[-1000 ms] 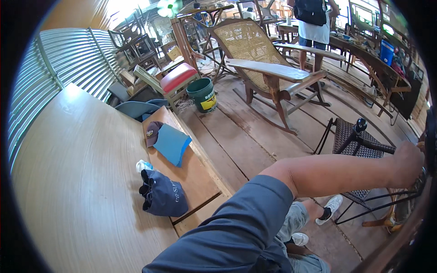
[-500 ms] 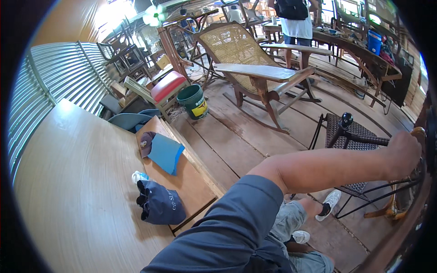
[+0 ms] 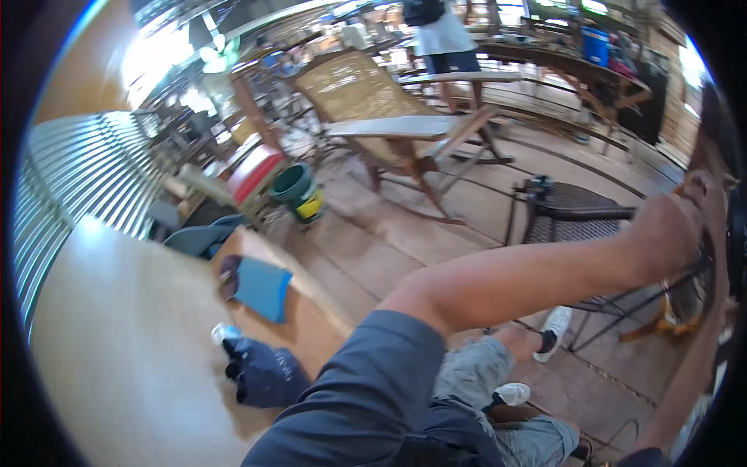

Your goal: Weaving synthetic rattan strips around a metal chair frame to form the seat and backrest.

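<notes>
My left arm reaches across to the right edge of the view, where my left hand [image 3: 665,233] is curled closed, its back toward me. Its fingertips are hidden, so what they hold cannot be made out. Close beside it is my right hand [image 3: 704,198], whose forearm rises along the right rim; its fingers are blurred. A dark upright piece [image 3: 712,128] stands by both hands, partly cut off by the rim. Just left of them is a dark woven seat [image 3: 576,214] on thin black metal legs.
A cane-backed rocking chair [image 3: 350,82] stands ahead. Left are a green bucket [image 3: 291,187], a red-seated chair [image 3: 258,165] and a pale wooden tabletop [image 3: 124,342]. Nearby lie a dark drawstring bag [image 3: 268,377], blue folder [image 3: 263,289] and cap [image 3: 229,274]. A person [image 3: 445,39] stands by a workbench [image 3: 537,53].
The view has swung, shifting the furniture leftward in it. My right forearm and hand have come into sight at the right rim. My left hand stays closed near the same spot.
</notes>
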Motion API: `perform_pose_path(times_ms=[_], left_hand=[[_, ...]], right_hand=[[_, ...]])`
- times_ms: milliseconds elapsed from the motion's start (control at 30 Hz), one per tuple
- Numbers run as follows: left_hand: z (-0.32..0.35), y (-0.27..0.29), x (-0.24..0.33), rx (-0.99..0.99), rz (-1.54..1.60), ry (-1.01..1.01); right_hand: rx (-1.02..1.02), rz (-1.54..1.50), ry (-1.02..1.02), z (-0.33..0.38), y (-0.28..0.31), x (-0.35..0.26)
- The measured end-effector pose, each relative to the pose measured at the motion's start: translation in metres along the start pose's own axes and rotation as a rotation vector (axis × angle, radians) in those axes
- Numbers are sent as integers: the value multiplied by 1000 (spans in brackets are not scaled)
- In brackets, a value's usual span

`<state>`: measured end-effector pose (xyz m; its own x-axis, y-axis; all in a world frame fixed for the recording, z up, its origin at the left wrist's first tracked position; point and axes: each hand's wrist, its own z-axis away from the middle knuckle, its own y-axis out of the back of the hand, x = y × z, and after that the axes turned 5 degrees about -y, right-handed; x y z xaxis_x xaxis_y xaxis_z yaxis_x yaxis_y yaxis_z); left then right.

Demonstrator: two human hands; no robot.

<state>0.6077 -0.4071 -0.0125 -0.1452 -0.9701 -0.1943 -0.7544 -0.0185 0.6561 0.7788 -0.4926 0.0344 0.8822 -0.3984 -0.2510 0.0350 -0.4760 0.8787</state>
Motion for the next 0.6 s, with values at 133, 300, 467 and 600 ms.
perform_pose_path(times_ms=[133, 300, 467, 600], left_hand=[[10, 8, -29, -243, -60, 112], [-25, 25, -56, -559, 647, 87], [-36, 37, -37, -647, 997, 768], [-39, 44, -43, -732, 949, 834]], right_hand=[[1120, -346, -303, 72, -71, -34], [929, -1162, -57, 87, -125, -95], [984, -1030, 25, 87, -116, -100], [882, -1105, -177, 83, -139, -104]])
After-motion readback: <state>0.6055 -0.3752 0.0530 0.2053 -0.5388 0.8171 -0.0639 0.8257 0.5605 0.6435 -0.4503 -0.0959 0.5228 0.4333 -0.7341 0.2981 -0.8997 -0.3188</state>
